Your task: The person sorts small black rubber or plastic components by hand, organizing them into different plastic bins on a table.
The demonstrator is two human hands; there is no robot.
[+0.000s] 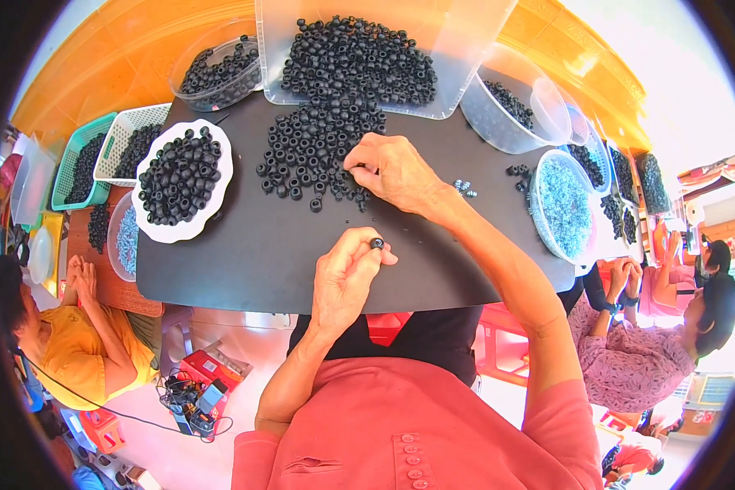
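Note:
My left hand [347,282], above the table's near edge, pinches a small black round piece with a hole [376,243] between thumb and fingers. Farther off, my right hand [396,171] reaches the right edge of a loose pile of the same black pieces [310,151]. Its thumb and forefinger are pressed together at a dark piece among them, partly hidden by the fingers. The pile spreads out from a tipped clear plastic bin [457,90], which holds many more black pieces.
A white scalloped plate [149,220] of black pieces stands left on the dark table [245,269]. A tub of small blue-clear pieces [565,200] is at right, near a few loose ones [464,187]. Baskets and tubs line both sides. People sit left [98,343] and right [629,351].

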